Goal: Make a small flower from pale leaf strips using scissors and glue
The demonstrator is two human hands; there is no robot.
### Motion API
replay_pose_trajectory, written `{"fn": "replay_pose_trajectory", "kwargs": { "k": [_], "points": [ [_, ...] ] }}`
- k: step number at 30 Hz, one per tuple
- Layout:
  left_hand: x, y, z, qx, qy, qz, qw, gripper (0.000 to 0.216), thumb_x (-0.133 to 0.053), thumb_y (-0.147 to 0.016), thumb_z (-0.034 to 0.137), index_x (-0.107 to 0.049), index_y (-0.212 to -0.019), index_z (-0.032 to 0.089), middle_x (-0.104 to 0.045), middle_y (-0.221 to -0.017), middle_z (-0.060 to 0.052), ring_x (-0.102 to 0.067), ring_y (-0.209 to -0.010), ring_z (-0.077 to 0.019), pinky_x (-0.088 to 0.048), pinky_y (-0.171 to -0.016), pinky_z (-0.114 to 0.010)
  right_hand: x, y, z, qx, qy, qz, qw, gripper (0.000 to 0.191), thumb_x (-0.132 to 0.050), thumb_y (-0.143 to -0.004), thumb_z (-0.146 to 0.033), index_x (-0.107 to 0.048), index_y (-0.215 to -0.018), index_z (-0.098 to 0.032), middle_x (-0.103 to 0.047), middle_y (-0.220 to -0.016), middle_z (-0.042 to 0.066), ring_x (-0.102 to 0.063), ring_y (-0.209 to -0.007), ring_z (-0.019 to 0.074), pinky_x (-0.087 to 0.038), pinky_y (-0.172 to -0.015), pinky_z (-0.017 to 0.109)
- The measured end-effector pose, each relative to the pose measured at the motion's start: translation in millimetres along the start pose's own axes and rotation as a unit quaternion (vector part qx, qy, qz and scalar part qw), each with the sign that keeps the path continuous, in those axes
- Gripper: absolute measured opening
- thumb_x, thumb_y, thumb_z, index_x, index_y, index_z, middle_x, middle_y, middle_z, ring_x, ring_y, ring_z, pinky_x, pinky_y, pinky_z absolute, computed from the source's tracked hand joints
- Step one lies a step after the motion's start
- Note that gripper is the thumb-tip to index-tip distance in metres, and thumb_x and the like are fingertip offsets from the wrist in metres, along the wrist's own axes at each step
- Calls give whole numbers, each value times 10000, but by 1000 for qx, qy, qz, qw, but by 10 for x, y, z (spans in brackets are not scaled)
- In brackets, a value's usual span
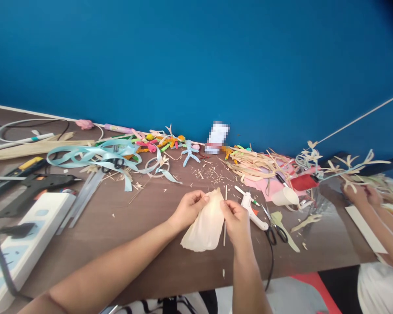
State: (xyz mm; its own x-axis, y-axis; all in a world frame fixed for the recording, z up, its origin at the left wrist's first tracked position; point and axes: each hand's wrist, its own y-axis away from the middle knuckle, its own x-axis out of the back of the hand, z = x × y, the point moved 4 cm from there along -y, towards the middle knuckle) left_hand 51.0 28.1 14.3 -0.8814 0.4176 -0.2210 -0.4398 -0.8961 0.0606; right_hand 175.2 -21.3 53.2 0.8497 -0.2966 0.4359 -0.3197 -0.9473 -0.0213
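Observation:
A pale, cream-coloured husk leaf (205, 226) lies on the brown table (127, 235) in front of me. My left hand (188, 208) pinches its upper left edge, fingers closed on it. My right hand (236, 220) grips its upper right edge, fingers curled. A thin stick (225, 209) lies just right of the leaf, under my right hand. A white glue gun (253, 213) and black-handled scissors (277, 229) lie right of my right hand.
Another person's hands (362, 195) work with dried strips at the right edge. A black glue gun (36, 187) and white power strip (22, 240) sit at left. Light blue ribbon (94, 155), coloured scraps (157, 143) and husk strips (258, 163) litter the back along the blue wall.

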Motion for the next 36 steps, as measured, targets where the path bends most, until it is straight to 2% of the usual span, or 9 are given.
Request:
{"fn": "replay_pose_trajectory", "kwargs": {
  "k": [6,12,16,20,24,29,33,36],
  "points": [
    [24,-1,6,-16,-10,18,1000,278,-506,-733,387,-472,-621,136,-443,-547,35,-375,-490,-68,-309,-469,-188,41,29,-27,16,34,35,999,271,-504,-740,-378,-603,-654,-140,-571,-552,17,-497,-520,139,-389,-481,226],
    [57,5,55,-36,-85,34,995,241,-480,-751,334,-509,-630,128,-443,-545,29,-376,-509,-75,-311,-475,-190,59,40,-13,22,55,40,997,250,-507,-742,-371,-608,-698,-147,-596,-589,28,-514,-534,145,-399,-504,236],
    [50,4,63,-42,-130,-1,991,214,-512,-724,317,-536,-625,129,-435,-520,33,-364,-487,-73,-291,-445,-181,26,31,0,9,48,-16,999,222,-502,-740,-356,-597,-739,-156,-502,-475,-23,-415,-416,106,-316,-404,210],
    [28,-3,54,-22,-63,-37,997,224,-582,-673,326,-584,-757,118,-541,-632,-5,-445,-533,-90,-351,-483,-192,-18,39,6,9,52,-54,997,211,-504,-735,-361,-580,-709,-166,-442,-439,-47,-337,-378,86,-251,-376,205],
    [48,-7,21,4,-24,-4,1000,268,-549,-701,366,-540,-622,110,-486,-546,15,-402,-485,-69,-318,-449,-180,-59,70,24,9,45,-61,997,210,-503,-743,-363,-538,-670,-169,-446,-463,-44,-347,-405,88,-257,-397,206],
    [76,5,23,-16,-44,36,998,282,-498,-732,381,-519,-622,123,-440,-523,33,-369,-477,-66,-304,-443,-181,-71,80,27,-5,41,-75,996,223,-487,-752,-376,-532,-670,-174,-470,-462,-44,-374,-389,92,-270,-391,209],
    [41,23,57,-42,-129,1,991,255,-492,-735,333,-504,-583,129,-421,-513,35,-353,-484,-69,-285,-449,-183,-60,52,-8,36,109,-54,992,170,-530,-728,-355,-544,-738,-186,-534,-525,-28,-471,-456,116,-354,-456,219],
    [12,44,65,-68,-151,-28,986,217,-474,-752,311,-528,-645,131,-456,-547,25,-372,-504,-77,-299,-466,-186,-83,51,-36,76,134,-38,987,160,-465,-780,-324,-544,-737,-192,-572,-593,1,-523,-539,135,-387,-520,230]
  ]
}}
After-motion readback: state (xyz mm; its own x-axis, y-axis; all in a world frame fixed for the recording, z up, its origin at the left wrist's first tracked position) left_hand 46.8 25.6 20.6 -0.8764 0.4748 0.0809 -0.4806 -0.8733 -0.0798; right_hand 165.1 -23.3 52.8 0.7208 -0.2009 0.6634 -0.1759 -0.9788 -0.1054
